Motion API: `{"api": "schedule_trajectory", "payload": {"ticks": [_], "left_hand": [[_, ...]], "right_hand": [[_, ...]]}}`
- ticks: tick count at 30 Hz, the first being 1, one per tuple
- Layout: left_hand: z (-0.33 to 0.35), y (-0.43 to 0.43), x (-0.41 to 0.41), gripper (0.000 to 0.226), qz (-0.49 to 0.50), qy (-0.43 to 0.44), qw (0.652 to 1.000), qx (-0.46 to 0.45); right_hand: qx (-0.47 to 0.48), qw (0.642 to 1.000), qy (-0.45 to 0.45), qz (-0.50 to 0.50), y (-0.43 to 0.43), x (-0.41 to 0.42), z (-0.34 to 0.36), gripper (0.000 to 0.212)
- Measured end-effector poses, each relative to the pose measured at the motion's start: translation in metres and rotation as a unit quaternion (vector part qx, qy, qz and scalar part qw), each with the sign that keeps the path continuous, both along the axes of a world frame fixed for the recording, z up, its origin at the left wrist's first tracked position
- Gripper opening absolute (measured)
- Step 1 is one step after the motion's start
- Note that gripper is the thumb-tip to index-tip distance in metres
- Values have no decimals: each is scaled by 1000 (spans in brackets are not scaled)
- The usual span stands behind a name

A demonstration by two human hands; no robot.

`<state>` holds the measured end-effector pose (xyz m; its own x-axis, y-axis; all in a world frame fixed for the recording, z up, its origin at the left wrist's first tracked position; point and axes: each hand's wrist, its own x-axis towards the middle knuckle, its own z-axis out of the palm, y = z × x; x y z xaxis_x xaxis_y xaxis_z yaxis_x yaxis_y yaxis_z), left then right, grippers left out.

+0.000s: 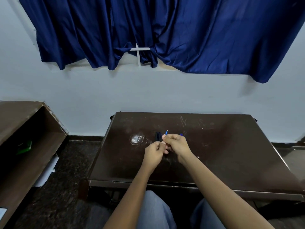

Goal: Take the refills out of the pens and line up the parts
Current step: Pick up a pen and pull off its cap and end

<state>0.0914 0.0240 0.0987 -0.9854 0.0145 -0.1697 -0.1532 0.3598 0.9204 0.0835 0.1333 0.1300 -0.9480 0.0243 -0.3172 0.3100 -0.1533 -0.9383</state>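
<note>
My right hand (177, 145) pinches a blue pen (166, 133) whose tip points up and away, above the middle of the dark brown table (231, 146). My left hand (155, 153) is curled and meets the right hand at the pen's lower end, which the fingers hide. Dark pen parts (158, 136) lie side by side on the table just beyond my left hand. Thin blue pieces (181, 134) lie beyond my right hand, partly hidden by it.
A whitish round stain (137, 139) marks the table left of the parts. A brown shelf unit (24, 139) stands to the left across a dark floor. The wall and a blue curtain (165, 30) are behind the table.
</note>
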Motion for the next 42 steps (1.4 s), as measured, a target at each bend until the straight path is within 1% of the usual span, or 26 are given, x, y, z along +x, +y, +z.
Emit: {"api": "schedule_trajectory", "payload": {"ticks": [2, 4, 5, 7, 9, 11, 13, 14, 17, 19, 20, 21, 22, 23, 24, 25, 26, 27, 28, 29, 31, 34, 36, 39, 42], "left_hand": [[16, 1, 7, 35, -1, 26, 1000, -7], [32, 2, 13, 39, -2, 31, 999, 7], [40, 3, 17, 40, 0, 23, 1000, 21], [60, 5, 23, 39, 5, -7, 998, 59], [79, 5, 29, 38, -12, -40, 994, 105], [95, 3, 34, 36, -38, -82, 982, 167], [105, 1, 38, 36, -51, -138, 958, 248], [109, 0, 40, 36, -56, -167, 939, 294], [118, -1, 47, 38, -78, -240, 872, 419], [123, 0, 53, 38, -90, -260, 839, 469], [125, 2, 55, 38, -89, -257, 837, 474], [128, 4, 58, 38, -78, -241, 850, 462], [129, 7, 60, 37, -60, -211, 876, 430], [131, 10, 63, 36, -40, -166, 912, 374], [132, 12, 66, 36, -23, -111, 948, 299], [132, 14, 68, 37, -11, -56, 975, 214], [132, 15, 70, 38, 0, -5, 991, 134], [133, 15, 72, 39, 8, 37, 997, 67], [134, 14, 74, 38, 10, 72, 997, 14], [136, 14, 76, 36, 5, 97, 995, -27], [138, 12, 79, 32, -11, 119, 989, -82], [136, 9, 84, 27, -30, 149, 980, -126], [132, 5, 84, 25, -33, 187, 972, -142], [130, 2, 85, 24, -37, 226, 956, -185], [134, 5, 87, 27, -45, 213, 960, -175]], "right_hand": [[-19, 1000, 5, -16, 1, 7, 18, 18], [-29, 999, 1, -29, 2, 14, 34, 10], [-42, 999, -2, -32, 2, 16, 40, 7], [-63, 998, 0, -19, 5, 20, 49, 9], [-68, 998, 15, 8, 9, 25, 57, 12], [-92, 994, 42, 29, 14, 30, 65, 14], [-118, 990, 65, 37, 16, 36, 74, 14], [-127, 989, 70, 41, 17, 39, 77, 15], [-156, 983, 79, 53, 19, 46, 86, 16], [-173, 979, 86, 60, 21, 48, 90, 16], [-176, 978, 93, 64, 22, 50, 91, 16], [-167, 979, 101, 66, 22, 52, 91, 16], [-150, 980, 110, 69, 22, 54, 92, 17], [-123, 982, 119, 74, 22, 55, 92, 19], [-92, 985, 126, 80, 22, 57, 92, 23], [-51, 986, 134, 85, 22, 58, 92, 30], [3, 986, 144, 84, 21, 59, 92, 40], [66, 983, 158, 73, 19, 59, 92, 50], [127, 976, 169, 51, 18, 59, 91, 55], [178, 968, 174, 24, 18, 59, 91, 55], [223, 959, 173, 6, 19, 58, 93, 51], [231, 959, 158, 50, 19, 62, 100, 59], [238, 958, 149, 54, 19, 65, 103, 62], [261, 952, 153, 36, 18, 67, 102, 56], [265, 947, 176, 33, 17, 68, 104, 53]]}}
